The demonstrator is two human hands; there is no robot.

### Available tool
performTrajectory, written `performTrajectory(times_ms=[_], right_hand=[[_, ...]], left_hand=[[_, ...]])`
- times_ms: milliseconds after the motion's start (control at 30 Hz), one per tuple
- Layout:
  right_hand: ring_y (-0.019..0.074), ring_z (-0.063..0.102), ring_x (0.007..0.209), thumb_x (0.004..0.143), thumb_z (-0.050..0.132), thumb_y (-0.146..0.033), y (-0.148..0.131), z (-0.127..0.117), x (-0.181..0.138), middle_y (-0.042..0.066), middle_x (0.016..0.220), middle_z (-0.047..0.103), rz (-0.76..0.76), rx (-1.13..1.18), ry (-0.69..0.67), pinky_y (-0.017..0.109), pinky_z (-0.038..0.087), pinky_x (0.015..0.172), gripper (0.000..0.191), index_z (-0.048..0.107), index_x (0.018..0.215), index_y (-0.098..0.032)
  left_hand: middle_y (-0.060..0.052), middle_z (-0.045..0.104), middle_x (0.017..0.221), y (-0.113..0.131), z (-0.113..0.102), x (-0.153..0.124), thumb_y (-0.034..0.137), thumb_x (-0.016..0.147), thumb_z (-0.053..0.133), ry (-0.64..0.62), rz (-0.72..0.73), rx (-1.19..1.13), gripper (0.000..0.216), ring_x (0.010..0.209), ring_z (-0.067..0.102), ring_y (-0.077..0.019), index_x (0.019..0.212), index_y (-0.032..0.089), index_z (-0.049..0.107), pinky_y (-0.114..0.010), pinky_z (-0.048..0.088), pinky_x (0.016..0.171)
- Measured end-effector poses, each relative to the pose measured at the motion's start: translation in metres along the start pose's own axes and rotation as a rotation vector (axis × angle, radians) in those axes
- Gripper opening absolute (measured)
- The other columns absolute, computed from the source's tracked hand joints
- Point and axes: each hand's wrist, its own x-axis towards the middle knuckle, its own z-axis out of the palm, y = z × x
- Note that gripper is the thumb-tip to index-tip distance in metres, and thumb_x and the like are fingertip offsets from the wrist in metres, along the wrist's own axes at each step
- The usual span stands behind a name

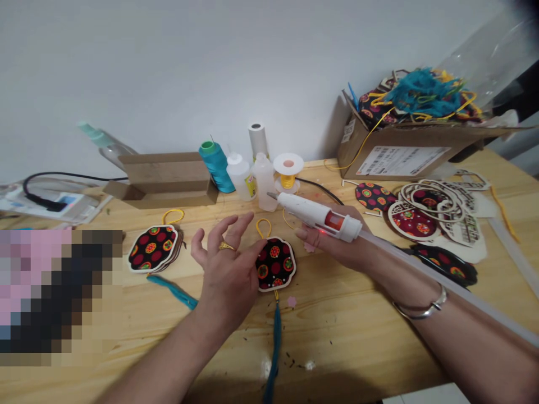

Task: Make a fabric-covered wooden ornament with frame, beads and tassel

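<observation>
Pine workbench (332, 342) against a white wall (168, 73), with a cardboard box (400, 151) of fabric pieces (374, 109) at the far right. Mid-table, left hand (225, 278), fingers (240, 223) spread, just beside a black flower-print ornament (275, 265) lying flat, long axis running from yellow loop (263, 227) at the far end to blue tassel (274, 348) at the near end. Right hand (337, 244), fingers curled around a white hot glue gun (305, 207), nozzle aimed up-left across the table, long glue stick (450, 286) trailing down-right along the forearm.
</observation>
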Motion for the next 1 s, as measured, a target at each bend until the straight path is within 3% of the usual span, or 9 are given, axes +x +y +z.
performTrajectory(times_ms=[267, 1000], right_hand=[[0.0123, 0.048, 0.056, 0.075, 0.066, -0.038, -0.0012, -0.0004, 0.0007, -0.001, 0.057, 0.053, 0.010, -0.010, -0.004, 0.026, 0.036, 0.052, 0.028, 0.053, 0.059, -0.018], [0.0122, 0.049, 0.055, 0.075, 0.067, -0.039, 0.0003, -0.0004, 0.0005, -0.001, 0.056, 0.055, 0.019, 0.009, -0.014, 0.026, 0.039, 0.051, 0.028, 0.054, 0.060, -0.018]], left_hand=[[-0.007, 0.055, 0.132, -0.0004, 0.0021, -0.0021, 0.004, 0.070, 0.055, -0.003, 0.038, 0.000, 0.030, 0.120, 0.044, -0.0320, 0.076, 0.028, 0.072, -0.064, 0.020, 0.098], [-0.008, 0.054, 0.133, 0.0011, 0.0009, -0.0018, 0.003, 0.071, 0.052, -0.041, 0.018, 0.025, 0.035, 0.120, 0.044, -0.0321, 0.086, 0.026, 0.071, -0.062, 0.019, 0.099]])
